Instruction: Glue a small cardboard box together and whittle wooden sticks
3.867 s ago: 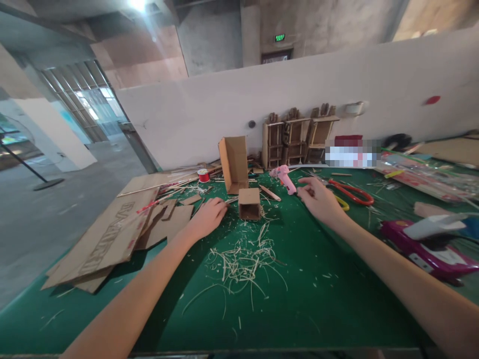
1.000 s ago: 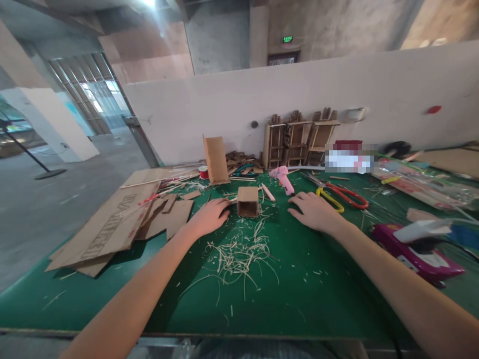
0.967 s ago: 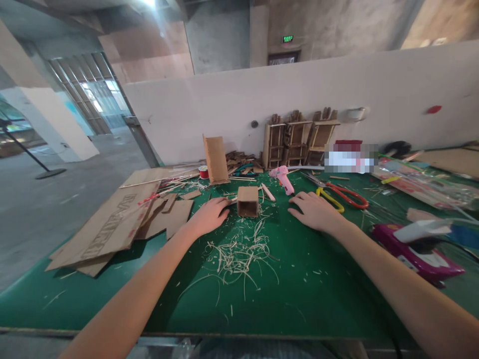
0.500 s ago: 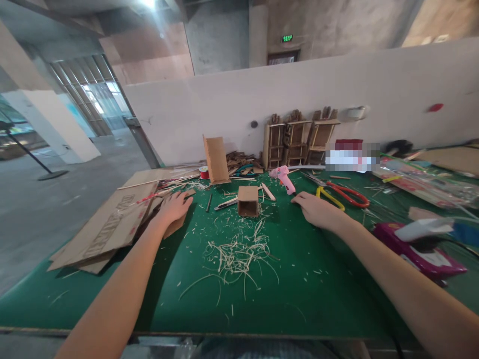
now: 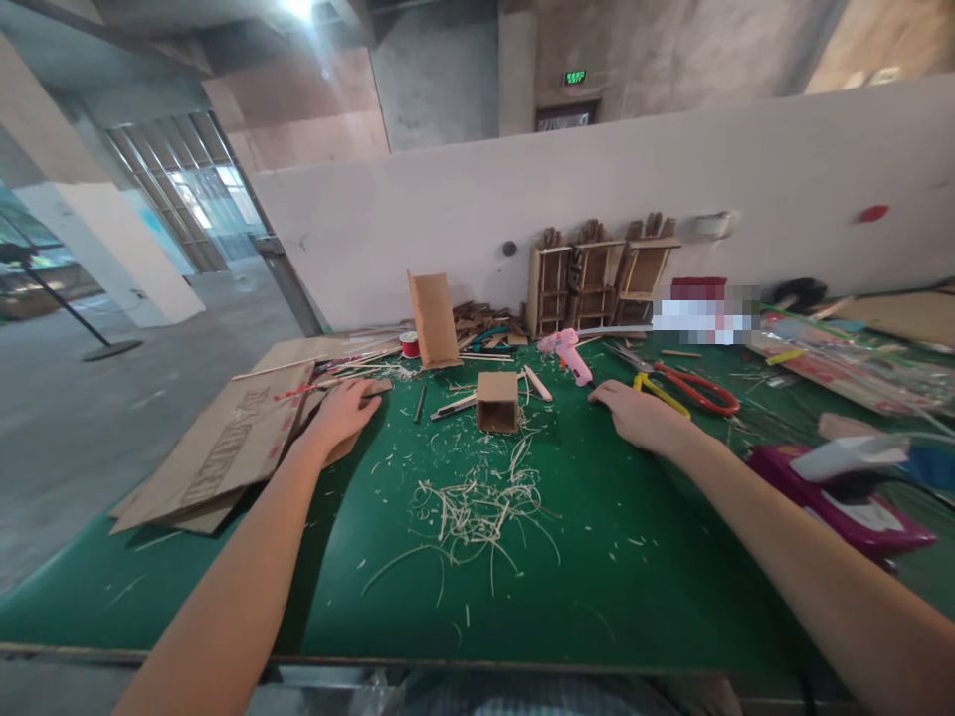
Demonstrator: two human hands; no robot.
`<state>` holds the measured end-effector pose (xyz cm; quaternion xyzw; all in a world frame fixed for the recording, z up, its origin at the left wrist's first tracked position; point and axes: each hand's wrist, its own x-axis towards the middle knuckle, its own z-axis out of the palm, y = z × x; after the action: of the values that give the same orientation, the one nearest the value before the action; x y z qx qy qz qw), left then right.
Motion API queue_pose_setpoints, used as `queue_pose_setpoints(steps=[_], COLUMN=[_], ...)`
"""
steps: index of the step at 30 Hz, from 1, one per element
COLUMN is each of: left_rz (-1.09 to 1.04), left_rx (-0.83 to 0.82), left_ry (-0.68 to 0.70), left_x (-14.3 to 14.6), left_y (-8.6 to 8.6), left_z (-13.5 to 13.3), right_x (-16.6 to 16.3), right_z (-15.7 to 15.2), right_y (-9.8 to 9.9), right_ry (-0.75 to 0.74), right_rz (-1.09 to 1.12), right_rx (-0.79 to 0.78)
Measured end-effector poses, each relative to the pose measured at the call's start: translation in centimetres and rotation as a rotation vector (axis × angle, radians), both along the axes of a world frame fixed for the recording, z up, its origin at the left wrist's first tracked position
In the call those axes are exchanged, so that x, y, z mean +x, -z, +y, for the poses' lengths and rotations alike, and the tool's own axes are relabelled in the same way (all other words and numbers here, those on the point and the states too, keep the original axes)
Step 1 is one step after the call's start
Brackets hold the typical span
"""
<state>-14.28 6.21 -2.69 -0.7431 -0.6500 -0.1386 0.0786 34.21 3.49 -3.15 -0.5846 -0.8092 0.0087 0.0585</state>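
My left hand (image 5: 344,413) lies over loose cardboard pieces (image 5: 344,446) on the left of the bench, its fingers slightly apart and resting on them. To the right, my right hand (image 5: 634,413) has its fingers together at the black cord by the handle of a pink glue gun (image 5: 571,356); the hand partly hides the cord. Between my hands stands a small square cardboard tube (image 5: 497,402) with its open end facing me. A utility knife (image 5: 454,407) lies beside it, and thin pale shavings (image 5: 477,512) are heaped in front.
Large cardboard sheets (image 5: 216,447) lie at the left. Behind are an upright cardboard piece (image 5: 434,320), a red spool (image 5: 410,345) and cardboard models (image 5: 582,283). Red-handled scissors (image 5: 697,388) and a purple box (image 5: 836,497) are at the right. The green bench (image 5: 582,597) is littered with scraps.
The whole view has shifted slightly. My left fingers have drawn in a little on the cardboard; my right hand stays by the glue gun.
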Motion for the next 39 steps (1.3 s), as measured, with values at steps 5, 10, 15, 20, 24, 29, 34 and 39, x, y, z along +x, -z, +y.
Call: queue_pose_setpoints(steps=[5, 10, 15, 20, 24, 29, 34, 39], left_rz=[-0.027, -0.049, -0.193, -0.654, -0.853, -0.780, -0.831, -0.564], left_rx=[-0.107, -0.167, 0.032, 0.184, 0.076, -0.014, 0.147, 0.293], left_ry=[0.036, -0.005, -0.032, 0.171, 0.392, 0.559, 0.523, 0.473], left_x=[5.1, 8.4, 8.3, 10.3, 13.5, 17.6, 19.5, 18.9], left_y=[-0.9, -1.2, -4.1, -7.8, -9.8, -11.5, -10.8, -10.5], left_z=[-1.2, -2.4, -3.1, -4.3, -5.5, -5.3, -3.1, -2.5], right_x=[-0.3, -0.5, -1.9, -5.0, -8.2, -12.0, -13.2, -12.6], right_z=[0.0, -0.3, -1.7, -3.2, -4.2, -3.2, 0.4, -0.9], right_y=[0.2, 0.0, -1.9, -4.1, -6.6, -9.4, -9.4, -10.0], right_ry=[-0.014, -0.042, -0.104, -0.236, -0.305, -0.406, -0.410, -0.350], right_rz=[-0.002, -0.001, 0.171, 0.633, 0.921, 0.947, 0.999, 1.020], right_rx=[0.044, 0.084, 0.292, 0.340, 0.131, 0.051, 0.098, 0.349])
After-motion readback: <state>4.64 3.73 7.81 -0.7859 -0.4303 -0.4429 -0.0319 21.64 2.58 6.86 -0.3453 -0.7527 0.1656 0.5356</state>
